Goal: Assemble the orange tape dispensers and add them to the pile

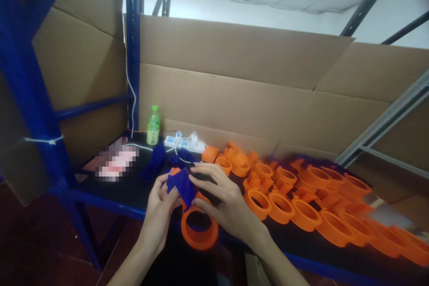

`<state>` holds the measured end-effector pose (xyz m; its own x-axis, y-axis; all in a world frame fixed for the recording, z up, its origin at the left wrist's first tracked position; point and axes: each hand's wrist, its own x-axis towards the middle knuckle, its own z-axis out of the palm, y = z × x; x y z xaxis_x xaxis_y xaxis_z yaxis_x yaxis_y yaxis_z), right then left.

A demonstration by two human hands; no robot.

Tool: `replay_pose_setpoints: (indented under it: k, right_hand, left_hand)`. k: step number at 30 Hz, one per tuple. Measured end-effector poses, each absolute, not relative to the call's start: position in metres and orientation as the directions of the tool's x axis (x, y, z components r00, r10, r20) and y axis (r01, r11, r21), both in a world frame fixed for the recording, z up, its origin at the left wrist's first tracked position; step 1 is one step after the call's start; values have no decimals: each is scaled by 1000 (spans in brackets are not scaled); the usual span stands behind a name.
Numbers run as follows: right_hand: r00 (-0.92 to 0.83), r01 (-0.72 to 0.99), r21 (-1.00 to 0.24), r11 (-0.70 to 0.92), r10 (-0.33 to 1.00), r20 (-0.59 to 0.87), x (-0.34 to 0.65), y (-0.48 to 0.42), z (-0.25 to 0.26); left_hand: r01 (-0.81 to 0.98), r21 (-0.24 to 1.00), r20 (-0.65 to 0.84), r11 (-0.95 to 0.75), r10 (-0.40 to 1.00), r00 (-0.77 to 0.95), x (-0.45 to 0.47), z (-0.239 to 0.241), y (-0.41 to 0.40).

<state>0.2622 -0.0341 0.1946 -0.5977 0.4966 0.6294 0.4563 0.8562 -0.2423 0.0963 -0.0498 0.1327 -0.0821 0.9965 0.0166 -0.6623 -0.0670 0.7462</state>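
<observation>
nearest the camera: my bare forearms (136, 257), rising from the bottom edge. my left hand (161, 210) is curled closed round the upper part of a bright orange plastic piece with a round, open ring (200, 240) at its lower end, thumb over a small dark blue cloth (182, 185). cloth drapes across the top of the piece; ring hangs below, just in front of the shelf edge. my right hand (228, 201) is half open, fingers bent, tips at the cloth's right side; cannot tell whether they pinch it.

beyond, on a black shelf surface (117, 192): more dark blue cloths (154, 165) to the left, many similar orange plastic ring pieces (308, 222) in rows to the right, the farthest right blurred. behind the hands, a white power strip (185, 143) with plugs; beside it, an upright green-capped drink bottle (153, 127). blue metal post (133, 40) behind, tan cardboard panels (254, 76) along the back.
</observation>
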Motion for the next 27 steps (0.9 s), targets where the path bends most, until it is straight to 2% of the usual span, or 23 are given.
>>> replay_pose_setpoints:
  k: [4, 6, 10, 14, 20, 27]
  right_hand:
    - [-632, 346, -480, 806, 578, 516, 270, -29, 202]
    - [-619, 328, -559, 762, 620, 482, 274, -28, 202]
    - [-488, 448, -537, 715, 699, 523, 279, -31, 198]
    - [-456, 548, -521, 654, 756, 469, 280, -39, 198]
    - [-452, 560, -552, 618, 786, 421, 278, -43, 194]
    - [-420, 549, -624, 557, 829, 370, 277, -43, 189]
  left_hand:
    - [-700, 715, 31, 6, 999, 40, 102, 134, -55]
    - [-699, 715, 26, 23, 998, 60, 103, 133, -57]
    - [-716, 698, -18, 11, 1000, -2, 101, 131, -56]
    - [-716, 696, -19, -46, 996, -83, 98, 132, -56]
    - [-637, 759, 60, -132, 989, -134, 101, 123, -55]
    - [-645, 753, 88, -131, 991, -98, 101, 123, -54]
